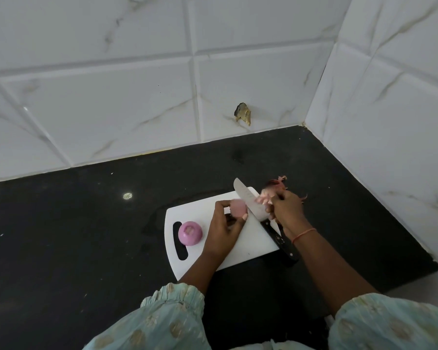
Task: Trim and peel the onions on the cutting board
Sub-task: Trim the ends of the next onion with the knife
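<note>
Countertop (86,236) of black stone carries a white plastic cutting board (253,238) with a slotted handle at its left end. Left hand (225,228) holds a small peeled onion (239,207) above the middle of the board, fingers and thumb curled around it and pinching it. Right hand (286,208) hovers over the board's far right corner, fingers closed on a clump of pink onion skin (264,198); more loose peelings (277,184) lie on the countertop just beyond that corner. A kitchen knife (261,215) rests diagonally along the board's right side, blade pointing away from the person, black riveted handle overhanging the near edge; the right hand is just above the blade, and contact cannot be determined. A second peeled onion (190,233) sits on the board's left end, partly over the handle slot, well apart from both hands. White marble-pattern tiles (137,97) form the walls; one tile shows a chipped hole (243,113).
</note>
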`<act>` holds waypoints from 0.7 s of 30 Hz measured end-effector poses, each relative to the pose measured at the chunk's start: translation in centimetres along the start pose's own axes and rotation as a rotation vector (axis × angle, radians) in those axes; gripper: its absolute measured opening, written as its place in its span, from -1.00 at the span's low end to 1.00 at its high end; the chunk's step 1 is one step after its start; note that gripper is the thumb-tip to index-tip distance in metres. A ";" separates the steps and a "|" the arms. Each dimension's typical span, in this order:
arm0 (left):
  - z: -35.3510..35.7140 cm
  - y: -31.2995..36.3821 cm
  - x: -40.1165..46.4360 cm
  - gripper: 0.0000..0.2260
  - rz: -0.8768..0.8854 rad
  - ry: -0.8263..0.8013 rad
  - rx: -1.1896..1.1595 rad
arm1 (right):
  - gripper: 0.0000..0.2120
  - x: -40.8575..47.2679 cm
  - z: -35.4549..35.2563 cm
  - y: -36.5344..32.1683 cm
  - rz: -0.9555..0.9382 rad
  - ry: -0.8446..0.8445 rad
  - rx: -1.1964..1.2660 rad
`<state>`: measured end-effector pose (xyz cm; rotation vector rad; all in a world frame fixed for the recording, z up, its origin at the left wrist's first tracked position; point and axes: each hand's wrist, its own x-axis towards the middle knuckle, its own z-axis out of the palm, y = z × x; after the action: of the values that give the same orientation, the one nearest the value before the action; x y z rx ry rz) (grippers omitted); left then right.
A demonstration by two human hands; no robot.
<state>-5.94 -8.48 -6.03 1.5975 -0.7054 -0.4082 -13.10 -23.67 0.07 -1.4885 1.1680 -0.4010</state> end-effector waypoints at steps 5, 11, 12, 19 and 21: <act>0.0 0.4 0.0 -0.66 -0.007 0.032 -0.034 | -0.90 0.4 -2.7 0.2 -0.176 0.234 -0.120; -0.1 0.1 -0.1 -0.58 0.027 0.035 -0.004 | -0.91 0.0 -3.0 1.2 -0.423 0.277 -0.398; -0.1 0.0 -0.1 -0.56 0.031 0.036 0.007 | -0.91 -0.2 -3.0 1.2 -0.479 0.313 -0.429; 0.0 -0.1 0.3 -0.58 0.073 0.075 0.096 | -0.86 -2.5 -0.6 1.2 -0.674 -0.014 -0.429; 0.0 -0.1 0.3 -0.62 0.092 0.084 0.123 | -0.74 -3.6 0.6 1.4 -0.685 -0.204 -0.448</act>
<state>-5.74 -8.66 -6.08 1.6808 -0.7486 -0.2331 -14.84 -20.14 -0.13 -2.2641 0.5732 -0.4449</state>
